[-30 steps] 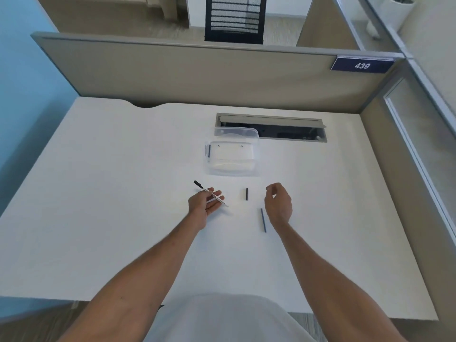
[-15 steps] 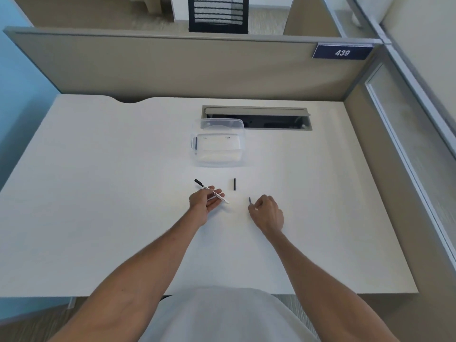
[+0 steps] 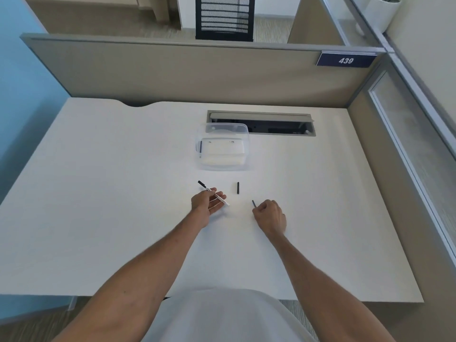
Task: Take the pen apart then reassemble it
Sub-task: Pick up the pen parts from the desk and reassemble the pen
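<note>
My left hand holds the white pen barrel with its black end pointing up-left; the fingers lie loosely around it. My right hand is closed on a thin dark refill rod, whose tip sticks out above the fingers. A short black cap piece lies alone on the white desk between and just beyond the hands.
A clear plastic box with a dark pen inside stands behind the hands. An open cable slot lies at the desk's back edge, under the beige partition. The desk's right edge meets a glass panel.
My right hand came down onto the thin rod that lay on the desk and closed on it. The left hand kept the barrel almost still. The camera view shifted.
</note>
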Available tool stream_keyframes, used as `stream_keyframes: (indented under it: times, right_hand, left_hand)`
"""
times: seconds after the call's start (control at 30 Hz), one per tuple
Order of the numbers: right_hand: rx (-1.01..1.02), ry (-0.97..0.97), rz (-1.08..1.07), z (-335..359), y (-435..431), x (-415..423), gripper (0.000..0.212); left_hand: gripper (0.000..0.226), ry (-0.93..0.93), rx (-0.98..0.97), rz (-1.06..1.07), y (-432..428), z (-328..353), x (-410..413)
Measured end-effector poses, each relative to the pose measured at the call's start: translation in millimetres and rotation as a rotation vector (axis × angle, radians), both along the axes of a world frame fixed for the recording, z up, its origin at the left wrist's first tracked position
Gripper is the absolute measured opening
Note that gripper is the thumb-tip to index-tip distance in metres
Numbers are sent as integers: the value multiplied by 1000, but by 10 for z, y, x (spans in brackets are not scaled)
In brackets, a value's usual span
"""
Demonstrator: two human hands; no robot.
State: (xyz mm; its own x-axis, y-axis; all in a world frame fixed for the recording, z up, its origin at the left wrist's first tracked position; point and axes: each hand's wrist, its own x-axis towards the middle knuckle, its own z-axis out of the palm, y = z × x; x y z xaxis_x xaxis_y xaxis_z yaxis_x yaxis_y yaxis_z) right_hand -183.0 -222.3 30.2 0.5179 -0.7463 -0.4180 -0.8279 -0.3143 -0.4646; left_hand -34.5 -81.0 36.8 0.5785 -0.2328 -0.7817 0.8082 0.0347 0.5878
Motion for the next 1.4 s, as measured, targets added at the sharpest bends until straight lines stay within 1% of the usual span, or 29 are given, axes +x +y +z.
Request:
stream_keyframes:
  times: [0.07, 0.2, 0.27, 0.33, 0.4, 0.47, 0.57, 0.67, 0.77, 0.87, 0.93, 1.23, 1.4]
  right_hand:
    - [15, -5, -15, 20, 7, 16, 22]
    - [67, -29, -30, 81, 41, 103, 22]
    - [113, -56, -26, 114, 55, 173, 21]
    - [156, -98, 10, 136, 63, 249, 20]
    - [208, -166, 69, 153, 80, 322, 19]
    - [254, -234, 130, 170, 113, 379, 19]
    - [283, -296, 192, 192, 174, 438, 17]
    - [301, -312, 240, 211, 236, 482, 15]
    - [294, -317, 288, 232, 277, 531, 14]
    - [278, -334, 320, 254, 298, 573, 13]
    - [265, -340, 341, 265, 315, 595, 13]
    - [180, -364, 406, 326, 398, 676, 8]
    - [134, -325, 443, 358, 415, 714, 11]
  left_hand:
    - [37, 6, -5, 6, 20, 14, 15]
    - [24, -3, -33, 16, 75, 114, 53]
    - [30, -10, -42, 33, 102, 147, 83]
    - [29, -23, -54, 39, 123, 181, 118]
    - [17, -34, -68, 38, 139, 214, 148]
    - [12, -39, -72, 41, 160, 217, 176]
    - [11, -33, -64, 50, 202, 187, 219]
    - [13, -13, -65, 60, 246, 157, 254]
    - [18, -27, -62, 69, 283, 121, 282]
    - [37, -42, -54, 70, 325, 112, 303]
    - [42, -37, -63, 80, 349, 131, 310]
    - [41, -25, -92, 96, 366, 254, 335]
    - [41, -11, -96, 106, 363, 245, 329]
